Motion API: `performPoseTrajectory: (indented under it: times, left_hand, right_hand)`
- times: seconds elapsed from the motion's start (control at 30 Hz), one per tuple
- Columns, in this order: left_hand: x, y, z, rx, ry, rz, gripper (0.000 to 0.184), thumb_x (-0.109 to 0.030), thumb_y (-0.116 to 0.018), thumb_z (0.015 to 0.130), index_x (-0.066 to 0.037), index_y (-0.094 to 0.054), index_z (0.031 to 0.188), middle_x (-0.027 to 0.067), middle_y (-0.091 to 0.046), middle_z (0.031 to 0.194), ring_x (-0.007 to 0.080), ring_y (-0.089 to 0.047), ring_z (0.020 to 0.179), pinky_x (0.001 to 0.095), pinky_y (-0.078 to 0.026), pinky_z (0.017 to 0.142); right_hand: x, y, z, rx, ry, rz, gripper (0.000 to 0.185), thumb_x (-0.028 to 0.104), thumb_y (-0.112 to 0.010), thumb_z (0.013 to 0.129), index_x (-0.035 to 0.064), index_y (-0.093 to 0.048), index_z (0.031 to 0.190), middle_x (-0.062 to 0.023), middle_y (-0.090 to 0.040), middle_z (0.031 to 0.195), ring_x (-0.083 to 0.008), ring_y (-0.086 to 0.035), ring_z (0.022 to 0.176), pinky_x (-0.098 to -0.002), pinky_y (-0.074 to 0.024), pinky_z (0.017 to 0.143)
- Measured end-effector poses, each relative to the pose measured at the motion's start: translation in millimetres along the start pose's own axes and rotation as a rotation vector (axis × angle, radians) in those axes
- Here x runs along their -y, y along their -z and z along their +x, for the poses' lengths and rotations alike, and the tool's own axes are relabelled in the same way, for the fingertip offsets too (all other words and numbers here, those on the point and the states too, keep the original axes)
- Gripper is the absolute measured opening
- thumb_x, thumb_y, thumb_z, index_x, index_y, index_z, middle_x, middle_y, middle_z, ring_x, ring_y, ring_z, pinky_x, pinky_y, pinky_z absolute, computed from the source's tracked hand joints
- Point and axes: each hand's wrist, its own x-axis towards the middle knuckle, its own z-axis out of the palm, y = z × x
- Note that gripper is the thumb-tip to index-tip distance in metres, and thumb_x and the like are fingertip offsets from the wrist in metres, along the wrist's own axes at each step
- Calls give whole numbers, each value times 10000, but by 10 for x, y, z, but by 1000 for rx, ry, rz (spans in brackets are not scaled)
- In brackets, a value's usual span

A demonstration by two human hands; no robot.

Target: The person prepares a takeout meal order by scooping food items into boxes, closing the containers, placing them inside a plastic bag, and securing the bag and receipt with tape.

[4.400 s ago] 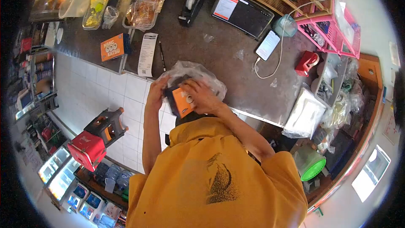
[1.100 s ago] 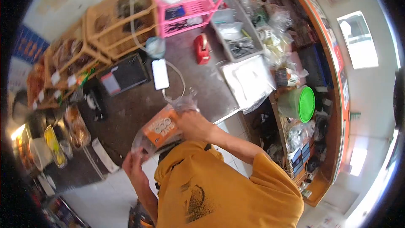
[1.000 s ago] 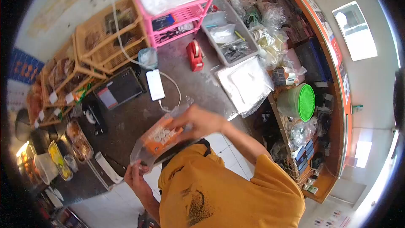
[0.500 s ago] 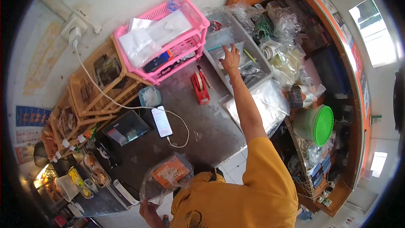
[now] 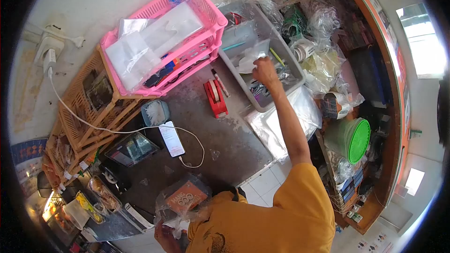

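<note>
My left hand is at the bottom, closed on the edge of a clear plastic bag. Inside the bag lies an orange box with white lettering, near my body at the table's front edge. My right hand reaches into a grey bin, fingers bent together over small plastic packets. Whether those fingers hold anything is too small to tell. A green stick lies in the bin just beyond my right hand.
A pink basket with plastic sheets stands left of the bin. Near it are a red tape dispenser and a marker. A phone on a white cable and a tablet lie farther left. Plastic bags lie beneath my right forearm.
My right hand has gone from the bagged box to the grey bin, and its fingers have drawn together since half a second ago. My left hand keeps the bag near my body. The view has turned.
</note>
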Motion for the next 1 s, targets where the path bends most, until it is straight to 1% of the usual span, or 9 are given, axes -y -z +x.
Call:
performPoseTrajectory:
  times: [0.13, 0.27, 0.37, 0.47, 0.57, 0.67, 0.7, 0.73, 1.0]
  left_hand:
    - [-88, -31, -47, 13, -41, 23, 391, -314, -601, 932, -15, -641, 1180, 28, -617, 847, 148, -586, 722, 339, -480, 685]
    - [37, 113, 9, -23, -18, 88, 383, -336, -588, 946, -27, -649, 1163, 21, -610, 844, 142, -578, 730, 336, -469, 699]
    - [-24, 1, -126, 3, -22, 78, 374, -343, -576, 951, -40, -655, 1153, 22, -600, 810, 135, -566, 742, 341, -464, 715]
    - [-55, -144, -120, 35, 7, 85, 381, -350, -569, 952, -38, -655, 1153, 25, -596, 794, 135, -561, 745, 345, -463, 721]
    - [-93, -152, -163, 38, 29, 113, 389, -357, -562, 954, -35, -654, 1153, 27, -593, 778, 135, -557, 749, 349, -462, 727]
    - [-48, -86, -130, 66, -66, -19, 392, -361, -576, 945, -36, -658, 1147, 33, -588, 759, 139, -557, 760, 361, -461, 734]
    - [-90, -115, -153, 65, -68, 20, 390, -358, -587, 939, -34, -659, 1142, 32, -587, 760, 141, -558, 754, 366, -461, 732]
    - [-161, -164, -196, 62, -68, 59, 388, -355, -598, 933, -31, -660, 1137, 31, -586, 761, 143, -560, 748, 371, -462, 730]
    - [-73, -135, -199, -93, 40, -7, 360, -320, -632, 913, -21, -661, 1111, 33, -584, 752, 155, -566, 699, 372, -469, 698]
  right_hand:
    - [98, -74, 45, 160, -89, -68, 291, 160, -753, 692, 43, -758, 959, -181, -719, 1001, -367, -645, 960, -411, -529, 869]
    - [-92, 268, 65, -78, -385, 573, 253, 148, -773, 774, 38, -759, 1001, -85, -737, 833, -171, -666, 693, -282, -525, 709]
    - [-270, 731, -35, -205, -448, 1335, 214, 109, -752, 806, 49, -754, 1011, -57, -727, 810, -97, -628, 679, -289, -513, 641]
    - [-743, 927, -127, -321, -484, 742, 206, 56, -711, 804, 45, -742, 1008, -79, -715, 839, -143, -639, 722, -300, -511, 672]
    - [-166, 1185, -62, -981, -337, 98, 257, -11, -644, 777, 25, -723, 1019, -120, -682, 827, -240, -628, 713, -315, -508, 681]
    - [-77, 339, 19, -563, 91, -110, 256, 9, -593, 737, -13, -689, 974, -170, -670, 934, -366, -625, 874, -462, -503, 796]
    - [127, 220, 5, -93, 14, -138, 262, 58, -619, 717, -5, -683, 963, -168, -673, 1012, -365, -614, 985, -496, -483, 865]
    - [233, 83, -56, 70, 65, -191, 230, 86, -648, 690, 16, -710, 900, -166, -686, 971, -354, -611, 989, -492, -482, 863]
    - [84, -357, 102, 88, -20, -157, 141, 145, -677, 711, 23, -725, 762, -155, -692, 877, -357, -607, 962, -489, -497, 852]
